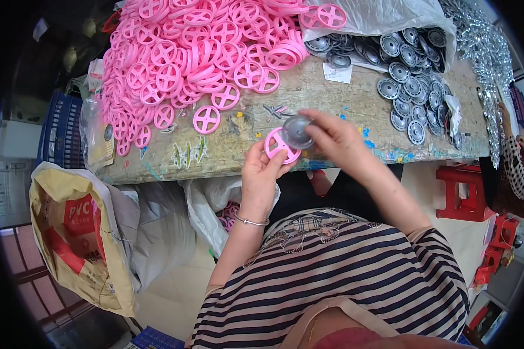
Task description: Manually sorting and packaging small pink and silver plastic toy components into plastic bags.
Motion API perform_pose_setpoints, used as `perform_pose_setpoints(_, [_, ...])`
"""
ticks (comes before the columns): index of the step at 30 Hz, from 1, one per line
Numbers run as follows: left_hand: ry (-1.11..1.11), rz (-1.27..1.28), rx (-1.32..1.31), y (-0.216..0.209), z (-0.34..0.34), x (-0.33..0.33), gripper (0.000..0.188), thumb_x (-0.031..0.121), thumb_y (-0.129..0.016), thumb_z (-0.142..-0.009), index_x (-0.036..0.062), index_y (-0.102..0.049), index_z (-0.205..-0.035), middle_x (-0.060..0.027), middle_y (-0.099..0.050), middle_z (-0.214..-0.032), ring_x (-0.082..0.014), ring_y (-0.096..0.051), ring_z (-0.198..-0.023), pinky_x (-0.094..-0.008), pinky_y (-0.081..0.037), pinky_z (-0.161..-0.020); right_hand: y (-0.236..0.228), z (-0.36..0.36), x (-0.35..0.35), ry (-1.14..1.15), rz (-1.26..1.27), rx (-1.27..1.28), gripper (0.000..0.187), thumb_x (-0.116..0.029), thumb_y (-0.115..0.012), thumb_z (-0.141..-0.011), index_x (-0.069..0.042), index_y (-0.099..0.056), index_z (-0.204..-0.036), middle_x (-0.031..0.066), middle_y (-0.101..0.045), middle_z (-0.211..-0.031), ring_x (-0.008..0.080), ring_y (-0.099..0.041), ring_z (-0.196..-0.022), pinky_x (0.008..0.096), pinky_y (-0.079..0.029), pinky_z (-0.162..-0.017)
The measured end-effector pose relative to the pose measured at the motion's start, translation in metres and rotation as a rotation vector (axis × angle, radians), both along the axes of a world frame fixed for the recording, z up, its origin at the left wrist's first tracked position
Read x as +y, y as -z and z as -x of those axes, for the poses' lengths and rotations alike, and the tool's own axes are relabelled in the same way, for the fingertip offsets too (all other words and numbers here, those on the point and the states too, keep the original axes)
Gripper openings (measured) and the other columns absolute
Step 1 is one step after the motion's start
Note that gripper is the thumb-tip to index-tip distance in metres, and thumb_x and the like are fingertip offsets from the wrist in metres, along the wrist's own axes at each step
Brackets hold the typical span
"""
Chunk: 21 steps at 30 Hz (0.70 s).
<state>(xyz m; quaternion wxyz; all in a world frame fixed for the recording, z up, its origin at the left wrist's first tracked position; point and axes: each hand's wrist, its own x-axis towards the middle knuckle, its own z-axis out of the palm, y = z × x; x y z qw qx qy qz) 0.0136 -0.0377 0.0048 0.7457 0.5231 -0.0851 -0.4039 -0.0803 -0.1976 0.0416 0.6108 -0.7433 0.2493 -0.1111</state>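
At the far left, a blue plastic crate (62, 125) sits near the end of a worn, paint-flecked wooden table (233, 154). Below it, an open yellowish sack (48, 195) with a red panel gapes upward. Next comes a big heap of pink wheels (206, 119) with crossed spokes, piled over the table's left part. A whitish plastic bag (202, 203) below the table edge has more pink pieces inside.

In the middle, above the near edge, I see a person in a striped top (343, 262). The left hand (261, 170), a silver bangle at its wrist, grips a single pink wheel (278, 143) between thumb and fingers. The right hand (340, 141) pinches a round grey disc (297, 132), which overlaps the wheel's upper right side; whether they touch, I cannot tell.

Farther right, grey discs (416, 131) spill from a pale plastic bag (384, 16). Beyond are a red stool (463, 195) and silver tinsel (483, 49).
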Motion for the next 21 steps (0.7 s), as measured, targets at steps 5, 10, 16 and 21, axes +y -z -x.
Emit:
perform_pose_setpoints(5, [0.027, 0.051, -0.018, -0.007, 0.005, 0.005, 0.041, -0.001, -0.053, -0.092, 0.0006, -0.045, -0.132, -0.0097, -0.06, -0.117, -0.0184, -0.061, -0.103, -0.0331, -0.056, -0.085, 0.017, -0.003, 0.019, -0.092, 0.526, -0.211, 0.029, -0.008, -0.064, -0.086, -0.004, -0.064, -0.115, 0.0112, -0.056, -0.102, 0.0156, -0.056, -0.093, 0.0271, -0.047, -0.073])
perform_pose_setpoints(10, [0.08, 0.134, -0.077, -0.01, 0.007, 0.011, 0.041, -0.001, -0.051, -0.094, -0.0014, -0.044, -0.134, -0.0105, -0.057, -0.12, -0.0176, -0.06, -0.105, -0.0324, -0.055, -0.089, 0.013, -0.002, 0.022, -0.082, 0.06, -0.158, 0.03, -0.012, -0.062, -0.089, 0.0, -0.06, -0.117, 0.008, -0.057, -0.104, 0.0124, -0.056, -0.096, 0.0248, -0.047, -0.076])
perform_pose_setpoints(16, [0.071, 0.075, -0.187, -0.005, 0.011, 0.018, 0.035, 0.004, -0.049, -0.096, -0.0025, -0.047, -0.13, -0.0121, -0.057, -0.117, -0.0208, -0.06, -0.105, -0.0356, -0.057, -0.085, 0.027, 0.001, 0.029, -0.096, -0.158, 0.034, 0.019, -0.013, -0.06, -0.091, -0.001, -0.061, -0.107, 0.0011, -0.064, -0.09, 0.0076, -0.057, -0.083, 0.0246, -0.047, -0.077])
perform_pose_setpoints(21, [-0.003, 0.041, -0.216, 0.0, 0.013, 0.03, 0.035, 0.012, -0.047, -0.098, -0.0029, -0.047, -0.131, -0.0122, -0.056, -0.118, -0.0207, -0.061, -0.104, -0.0359, -0.057, -0.085, 0.007, -0.002, 0.045, -0.157, -0.136, 0.075, 0.023, -0.016, -0.061, -0.092, -0.001, -0.06, -0.109, 0.0015, -0.061, -0.087, 0.0064, -0.055, -0.075, 0.0235, -0.046, -0.065])
